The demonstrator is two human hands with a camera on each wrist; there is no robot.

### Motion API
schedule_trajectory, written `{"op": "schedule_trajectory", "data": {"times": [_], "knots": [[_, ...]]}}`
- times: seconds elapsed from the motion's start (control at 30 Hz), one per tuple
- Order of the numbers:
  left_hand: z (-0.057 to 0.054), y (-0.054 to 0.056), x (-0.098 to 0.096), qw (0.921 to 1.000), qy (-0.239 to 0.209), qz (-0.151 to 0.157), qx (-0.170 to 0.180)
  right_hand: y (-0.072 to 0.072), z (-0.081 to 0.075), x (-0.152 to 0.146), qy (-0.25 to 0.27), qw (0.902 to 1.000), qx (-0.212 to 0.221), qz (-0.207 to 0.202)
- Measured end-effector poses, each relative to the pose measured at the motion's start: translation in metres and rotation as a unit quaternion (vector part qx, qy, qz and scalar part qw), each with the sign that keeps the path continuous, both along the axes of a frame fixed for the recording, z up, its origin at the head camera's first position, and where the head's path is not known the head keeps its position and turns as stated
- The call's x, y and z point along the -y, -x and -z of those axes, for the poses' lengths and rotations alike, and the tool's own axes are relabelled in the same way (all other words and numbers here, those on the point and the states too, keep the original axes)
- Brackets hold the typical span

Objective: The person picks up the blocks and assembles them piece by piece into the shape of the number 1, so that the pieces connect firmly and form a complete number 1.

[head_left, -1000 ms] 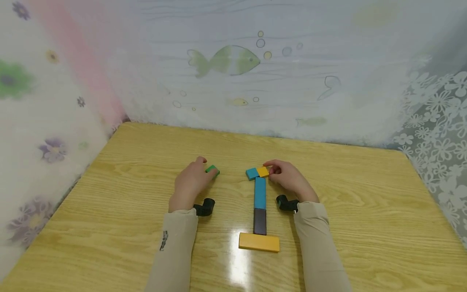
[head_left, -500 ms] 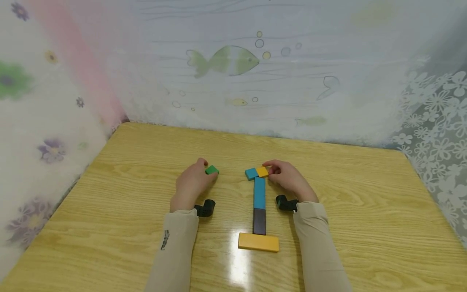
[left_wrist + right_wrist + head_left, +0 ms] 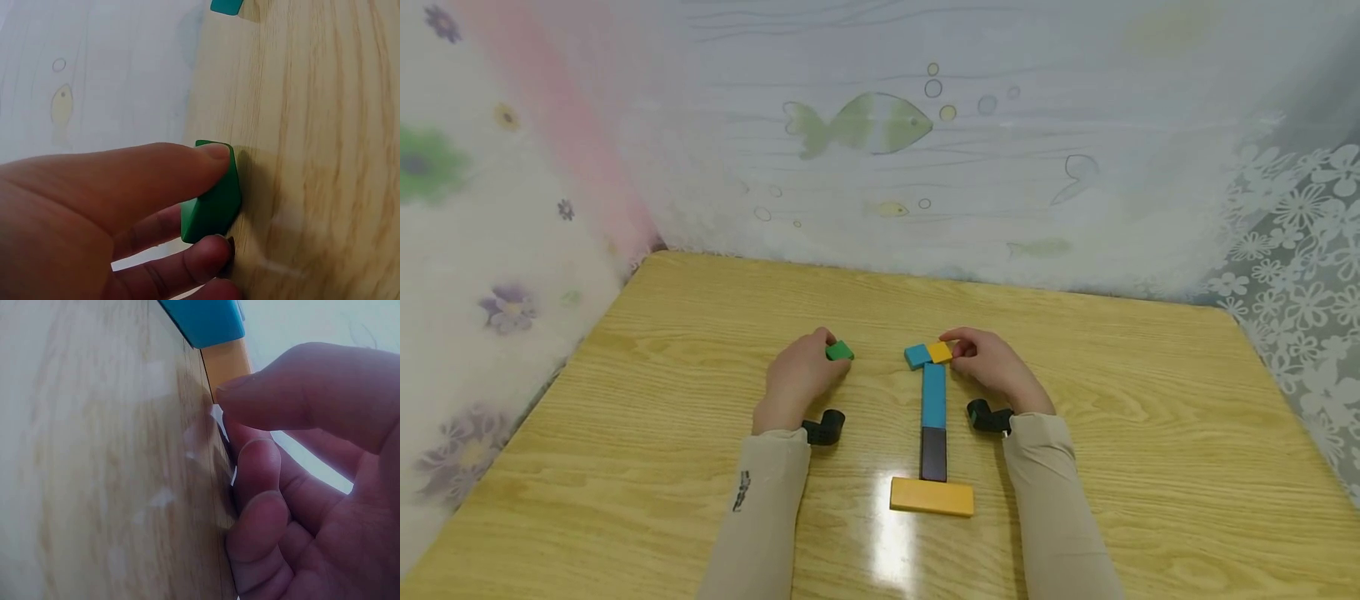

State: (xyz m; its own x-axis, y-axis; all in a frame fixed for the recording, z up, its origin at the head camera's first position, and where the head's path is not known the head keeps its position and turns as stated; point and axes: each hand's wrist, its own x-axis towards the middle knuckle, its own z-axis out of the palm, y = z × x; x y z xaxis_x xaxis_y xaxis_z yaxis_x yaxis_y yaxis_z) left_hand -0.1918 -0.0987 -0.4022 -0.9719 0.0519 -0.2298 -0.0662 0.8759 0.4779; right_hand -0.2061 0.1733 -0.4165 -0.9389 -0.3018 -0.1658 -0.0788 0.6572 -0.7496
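Note:
Between the thumb and fingers of my left hand (image 3: 799, 373) is a small green block (image 3: 840, 351), close to the table top. The left wrist view shows the thumb pressed on one face of the block and fingers behind and under it. My right hand (image 3: 996, 367) pinches a small yellow block (image 3: 940, 353) at its right side. That block sits edge to edge with a small blue block (image 3: 917, 357). Below the pair lie a longer blue block (image 3: 934, 396), a dark block (image 3: 934, 454) and a long yellow block (image 3: 932, 497) set crosswise.
The wooden table (image 3: 1150, 417) meets a patterned curtain (image 3: 880, 233) at its back edge. Black wrist cameras jut inward from the left wrist and the right wrist, on either side of the column of blocks. Light glares off the table near the long yellow block.
My left hand has shifted slightly to the right with the green block, and its fingers have drawn in closer around it. The right hand and the other blocks look the same.

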Motion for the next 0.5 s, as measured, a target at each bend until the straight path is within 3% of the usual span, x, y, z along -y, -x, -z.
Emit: {"op": "schedule_trajectory", "data": {"times": [0.5], "knots": [[0.0002, 0.0002, -0.0095, 0.9996, -0.003, 0.026, -0.005, 0.0025, 0.0034, -0.0019, 0.004, 1.0000, 0.004, 0.003]]}}
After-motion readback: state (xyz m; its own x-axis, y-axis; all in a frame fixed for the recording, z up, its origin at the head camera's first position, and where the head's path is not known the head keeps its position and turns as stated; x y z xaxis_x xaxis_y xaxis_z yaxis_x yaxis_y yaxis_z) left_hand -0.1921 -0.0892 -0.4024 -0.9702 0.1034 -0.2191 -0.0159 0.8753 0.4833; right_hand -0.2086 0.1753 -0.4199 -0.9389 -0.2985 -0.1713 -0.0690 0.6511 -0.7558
